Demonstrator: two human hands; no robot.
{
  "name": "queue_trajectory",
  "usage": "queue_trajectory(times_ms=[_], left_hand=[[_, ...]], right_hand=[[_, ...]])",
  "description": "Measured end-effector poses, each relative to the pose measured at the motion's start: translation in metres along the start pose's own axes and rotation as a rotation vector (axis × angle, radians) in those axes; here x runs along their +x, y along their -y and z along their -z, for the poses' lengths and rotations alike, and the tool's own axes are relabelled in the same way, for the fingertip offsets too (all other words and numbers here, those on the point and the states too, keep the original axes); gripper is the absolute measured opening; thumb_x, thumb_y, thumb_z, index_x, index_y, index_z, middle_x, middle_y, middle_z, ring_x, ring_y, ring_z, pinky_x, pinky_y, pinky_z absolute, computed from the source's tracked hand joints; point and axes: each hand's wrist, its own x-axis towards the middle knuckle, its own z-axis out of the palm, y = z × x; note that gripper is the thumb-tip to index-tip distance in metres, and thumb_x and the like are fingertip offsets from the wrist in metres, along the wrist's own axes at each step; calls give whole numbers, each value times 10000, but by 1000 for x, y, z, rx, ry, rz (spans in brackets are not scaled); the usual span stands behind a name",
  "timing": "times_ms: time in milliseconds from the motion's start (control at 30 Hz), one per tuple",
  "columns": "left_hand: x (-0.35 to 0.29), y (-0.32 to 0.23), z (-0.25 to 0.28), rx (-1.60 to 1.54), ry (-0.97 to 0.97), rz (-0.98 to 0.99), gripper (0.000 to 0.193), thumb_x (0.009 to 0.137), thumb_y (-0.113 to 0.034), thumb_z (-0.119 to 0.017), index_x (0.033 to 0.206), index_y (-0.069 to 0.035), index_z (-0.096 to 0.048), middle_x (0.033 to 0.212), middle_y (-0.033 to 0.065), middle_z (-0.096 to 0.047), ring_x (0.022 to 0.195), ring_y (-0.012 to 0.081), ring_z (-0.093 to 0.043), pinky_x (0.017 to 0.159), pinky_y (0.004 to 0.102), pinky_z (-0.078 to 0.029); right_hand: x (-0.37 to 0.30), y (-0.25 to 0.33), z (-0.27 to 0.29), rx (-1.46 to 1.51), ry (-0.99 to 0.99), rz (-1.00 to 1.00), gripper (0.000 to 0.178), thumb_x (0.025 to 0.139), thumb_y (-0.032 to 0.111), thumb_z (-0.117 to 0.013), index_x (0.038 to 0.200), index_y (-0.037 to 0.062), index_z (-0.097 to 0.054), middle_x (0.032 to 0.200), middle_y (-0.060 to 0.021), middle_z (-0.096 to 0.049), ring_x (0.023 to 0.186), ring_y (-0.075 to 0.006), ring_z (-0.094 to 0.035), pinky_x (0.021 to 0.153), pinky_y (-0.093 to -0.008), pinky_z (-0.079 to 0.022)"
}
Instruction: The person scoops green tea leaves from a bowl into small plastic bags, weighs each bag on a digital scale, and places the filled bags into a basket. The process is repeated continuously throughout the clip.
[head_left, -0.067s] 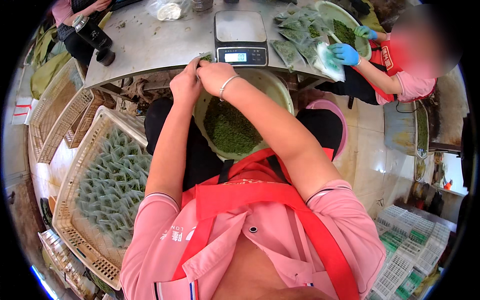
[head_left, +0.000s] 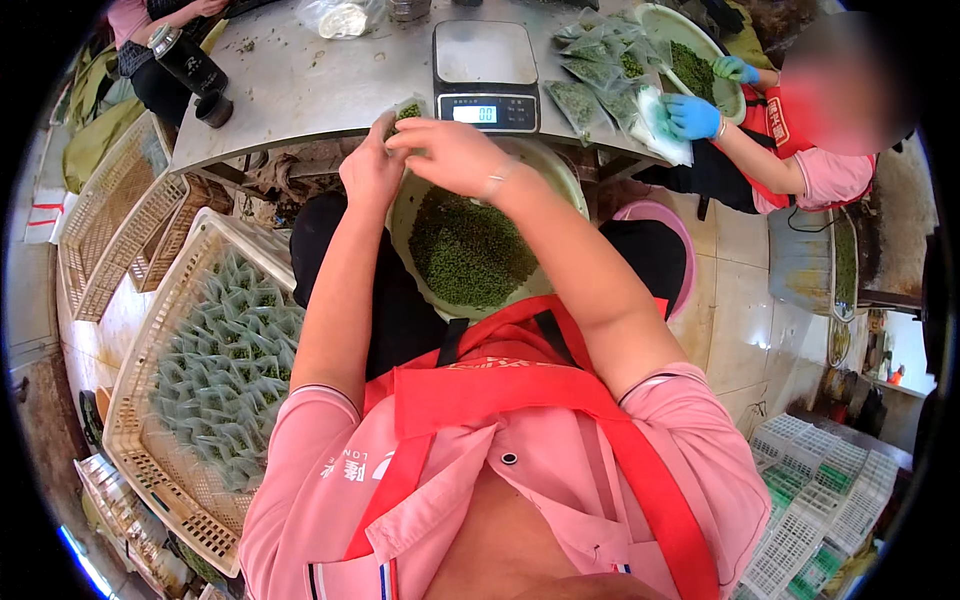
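Note:
My left hand [head_left: 372,168] is closed on a small clear plastic bag [head_left: 408,108] of green bits at the table's near edge. Close beside it, my right hand [head_left: 455,155] has its fingers apart and pointing left. Its fingertips come near the left fingers; whether they touch the bag I cannot tell. Below both hands stands a pale green basin [head_left: 572,180] with a heap of small green grains [head_left: 470,250]. Just beyond my right hand, a digital scale [head_left: 487,70] lies on the metal table with a bare pan.
At left, a cream crate [head_left: 125,425] holds many filled bags [head_left: 225,370]. More filled bags [head_left: 590,65] lie right of the scale. A co-worker's blue-gloved hand [head_left: 692,117] is near a second basin [head_left: 722,40]. A flask [head_left: 187,62] and a pink tub [head_left: 685,265] are also around.
My right hand has drawn slightly right and its fingers have spread from the left hand. The left hand keeps the bag in about the same place.

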Motion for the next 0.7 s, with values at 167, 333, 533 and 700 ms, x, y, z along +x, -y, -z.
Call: queue_trajectory(times_ms=[167, 333, 533, 700], left_hand=[[7, -2, 8, -353, 25, 276, 600, 761, -491, -644, 1219, -118, -536, 1096, 120, -640, 1029, 272, -603, 884, 350, -446], [8, -7, 10, -251, 75, 341, 654, 749, -583, -612, 1219, -134, -544, 1053, 137, -650, 1010, 282, -610, 878, 367, -445], [-5, 7, 5, -508, 31, 271, 542, 857, -435, -585, 1228, -43, -530, 1013, 163, -651, 897, 223, -655, 763, 326, -495], [-17, 3, 23, -956, 59, 273, 540, 907, -377, -550, 1209, 67, -499, 1040, 134, -607, 679, 187, -646, 614, 278, -505]], right_hand=[[-86, -25, 47, 545, -519, -651, 373, 845, 99, -578, 1217, 108, -554, 1090, -115, -604, 690, -130, -638, 645, -234, -500], [-128, -116, 49, 120, -636, -778, 474, 822, 193, -601, 1266, 62, -498, 1005, -123, -639, 537, -157, -600, 594, -286, -486], [-85, -142, 66, 576, -745, -847, 222, 876, 125, -547, 1039, 6, -638, 828, -96, -684, 444, -106, -525, 422, -244, -407], [-46, -58, 73, 585, -795, -584, 225, 901, 123, -526, 1071, 19, -632, 765, -75, -682, 489, -93, -541, 453, -217, -420]])
